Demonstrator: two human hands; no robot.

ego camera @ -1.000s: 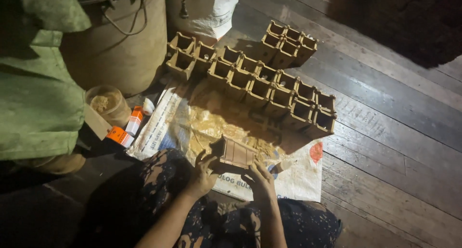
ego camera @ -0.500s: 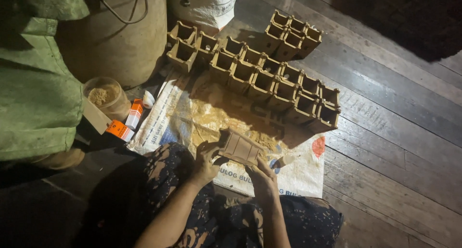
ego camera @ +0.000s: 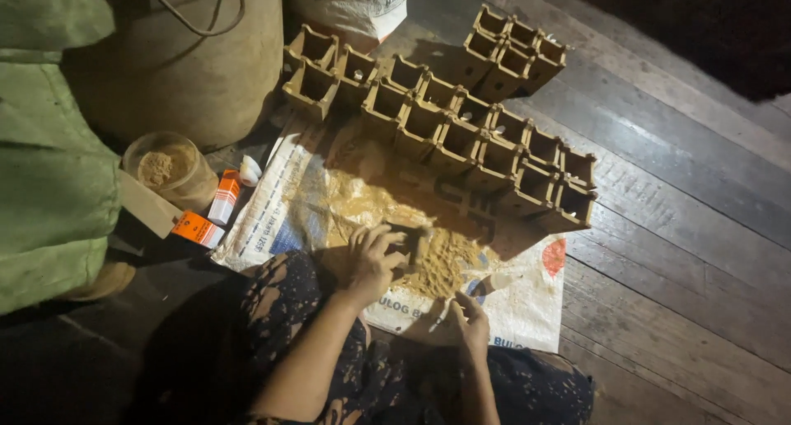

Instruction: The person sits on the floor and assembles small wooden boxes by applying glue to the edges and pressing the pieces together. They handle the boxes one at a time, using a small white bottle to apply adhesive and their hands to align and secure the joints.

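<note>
Small square box [ego camera: 409, 242], dark and open-topped, near the middle of the woven sack sheet [ego camera: 272, 219], just at the left rim of the heap of tan powder [ego camera: 449, 264]. Gripped by the left hand [ego camera: 372, 262], fingers wrapped over its near wall and top edge, thumb side hidden. Looks to be the filling or packing step, with the box pressed down against the heap; whether any powder is already inside, impossible to tell. Right hand [ego camera: 468, 322] apart from the box, low by the near edge of the sheet, fingers curled loosely on the weave and grasping nothing that shows. Along the far edge of the sheet, rows of tan open boxes [ego camera: 461, 132] set wall to wall, all upright. Off the left edge, a clear jar of powder [ego camera: 169, 169] and two orange-and-white cartons [ego camera: 224, 196], with a big drum [ego camera: 194, 70] behind and wooden floor planks [ego camera: 684, 235] to the right. Calls next for a level, steady hold on the box walls and a second hand on the loose powder, lest it spill over the rim.
</note>
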